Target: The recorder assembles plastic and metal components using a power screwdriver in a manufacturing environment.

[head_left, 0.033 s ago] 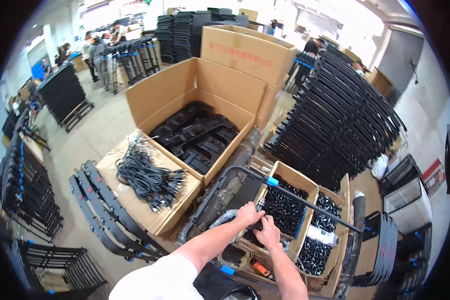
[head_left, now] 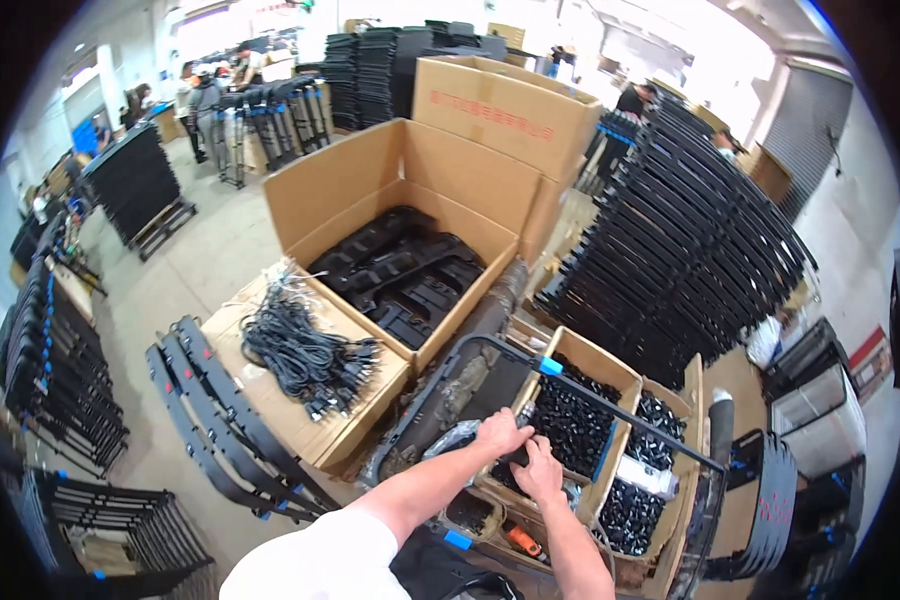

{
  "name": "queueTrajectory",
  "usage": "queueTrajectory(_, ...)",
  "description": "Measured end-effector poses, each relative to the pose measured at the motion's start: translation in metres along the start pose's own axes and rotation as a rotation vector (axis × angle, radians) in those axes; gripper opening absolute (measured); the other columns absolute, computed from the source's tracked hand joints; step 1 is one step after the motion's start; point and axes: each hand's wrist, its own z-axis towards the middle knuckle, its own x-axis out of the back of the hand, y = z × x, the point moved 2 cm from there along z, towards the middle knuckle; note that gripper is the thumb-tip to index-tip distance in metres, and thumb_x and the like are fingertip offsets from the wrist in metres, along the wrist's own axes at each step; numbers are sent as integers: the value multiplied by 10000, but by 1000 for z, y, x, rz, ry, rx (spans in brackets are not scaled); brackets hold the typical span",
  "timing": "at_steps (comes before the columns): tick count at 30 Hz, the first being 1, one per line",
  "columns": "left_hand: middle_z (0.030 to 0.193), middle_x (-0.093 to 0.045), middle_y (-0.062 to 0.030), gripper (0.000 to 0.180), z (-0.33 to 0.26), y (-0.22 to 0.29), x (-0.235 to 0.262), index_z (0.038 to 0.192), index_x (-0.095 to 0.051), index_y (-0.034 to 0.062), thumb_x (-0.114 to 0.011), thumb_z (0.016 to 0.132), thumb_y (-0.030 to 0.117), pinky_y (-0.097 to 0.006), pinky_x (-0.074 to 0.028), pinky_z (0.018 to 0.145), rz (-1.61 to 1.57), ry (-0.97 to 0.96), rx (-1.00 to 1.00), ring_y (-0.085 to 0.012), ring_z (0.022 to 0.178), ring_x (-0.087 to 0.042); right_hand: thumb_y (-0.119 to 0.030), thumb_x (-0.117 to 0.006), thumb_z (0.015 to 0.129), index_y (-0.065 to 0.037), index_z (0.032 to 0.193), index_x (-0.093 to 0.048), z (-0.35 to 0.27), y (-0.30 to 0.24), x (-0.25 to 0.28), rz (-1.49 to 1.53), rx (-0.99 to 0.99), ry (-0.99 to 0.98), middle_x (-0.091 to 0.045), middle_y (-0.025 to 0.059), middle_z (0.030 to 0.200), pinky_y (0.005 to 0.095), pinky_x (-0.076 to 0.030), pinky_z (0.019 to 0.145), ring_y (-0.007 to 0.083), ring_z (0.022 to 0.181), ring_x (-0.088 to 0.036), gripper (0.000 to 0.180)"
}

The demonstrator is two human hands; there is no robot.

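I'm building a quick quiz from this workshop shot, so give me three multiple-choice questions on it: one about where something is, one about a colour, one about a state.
1. Where does the bundle of black cables lie?
A. On a flat sheet of cardboard left of the big open box
B. Inside the big open box
C. On the stacked black frames at right

2. What colour are the small parts in the carton by the hands?
A. White
B. Black
C. Orange

3. How is the large cardboard box at centre?
A. Taped shut
C. Crushed flat
B. Open, with black moulded parts inside

Answers: 1 A, the cables rest on the cardboard beside the box. 2 B, the heap near the left hand and right hand is black. 3 B, its flaps stand up and the parts show.
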Motion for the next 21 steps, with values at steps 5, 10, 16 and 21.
queueTrajectory(5,1238,-716,-259,868,-78,5,3,1330,-623,-9,-707,836,700,-483,-542,1008,-150,-133,112,-398,1186,-692,-190,-788,762,-85,1315,-622,-82,-29,24,10,-21,106,-597,133,1348,507,-594,860,406,1058,-697,587)
queueTrajectory(10,1035,-758,-167,666,-191,-18,-2,1154,-723,-22,-677,937,605,-400,-557,861,-544,-133,82,-235,974,-715,-170,-820,748,-94,1342,-597,-177,-75,43,32,139,119,-576,141,1343,496,-588,855,402,1041,-693,639)
queueTrajectory(16,980,-744,-189,573,-337,-66,12,1135,-670,-16,-694,958,529,-420,-559,840,-535,23,12,-287,921,-729,-211,-815,782,-47,1389,-554,-290,-121,13,61,152,-3,-589,187,1344,492,-596,792,403,946,-708,681)
queueTrajectory(21,992,-726,-179,539,-410,-128,5,1155,-664,-29,-664,990,484,-404,-545,870,-471,-10,123,-257,930,-692,-252,-837,713,-35,1409,-524,-355,-133,-56,113,194,-75,-646,201,1217,478,-593,855,397,1022,-695,793)
